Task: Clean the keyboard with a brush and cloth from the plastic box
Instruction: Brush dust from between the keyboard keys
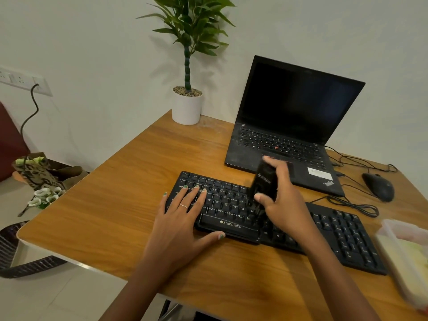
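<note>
Keyboard: 1; brush: 1

laptop, mouse, potted plant

Black keyboard (white legends), black brush, orange-brown wood-grain table, white pot.

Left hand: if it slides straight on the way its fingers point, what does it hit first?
Likely the laptop. The left hand lies flat on the keyboard, fingers aimed up-right toward it; depth is uncertain.
</note>
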